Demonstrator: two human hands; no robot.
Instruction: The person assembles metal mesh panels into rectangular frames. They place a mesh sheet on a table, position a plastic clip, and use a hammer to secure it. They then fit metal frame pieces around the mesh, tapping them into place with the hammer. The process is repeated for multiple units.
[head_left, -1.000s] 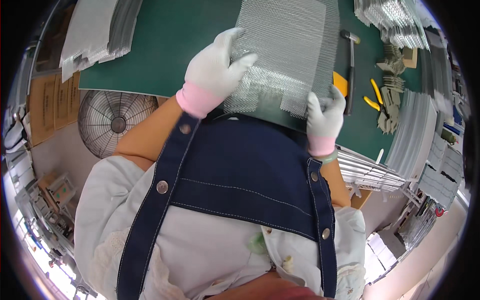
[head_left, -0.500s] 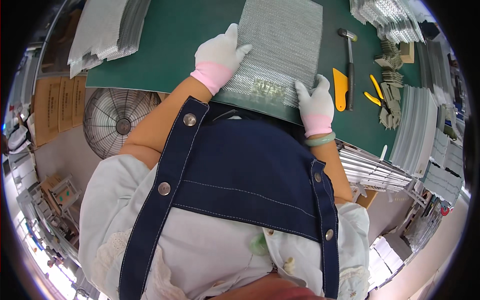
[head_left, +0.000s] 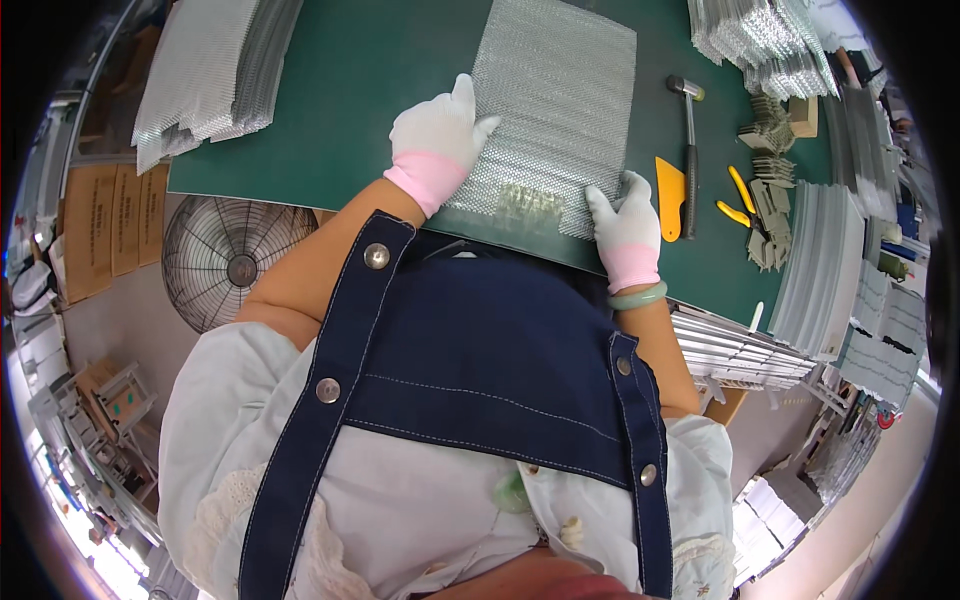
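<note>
A silvery rectangular sheet of expanded metal mesh (head_left: 555, 110) lies flat on the green table in front of me; I cannot tell whether it is one layer or several. My left hand (head_left: 437, 140), in a white glove with a pink cuff, rests at its left edge, thumb and index finger apart and the other fingers curled. At the near right corner, my right hand (head_left: 628, 235) wears a matching glove. Its thumb touches the mesh and its index finger runs along the right edge. A pale green bangle (head_left: 637, 296) circles the right wrist.
Right of the sheet lie a yellow scraper (head_left: 669, 200), a hammer (head_left: 690, 150), yellow-handled pliers (head_left: 738, 198) and grey metal pieces (head_left: 770, 225). Mesh stacks (head_left: 205, 80) stand far left and far right. A floor fan (head_left: 240, 268) is beside the table's left front edge.
The whole view has shifted slightly, so the table and its contents sit lower in the picture. Both hands stay at the same edges of the mesh sheet.
</note>
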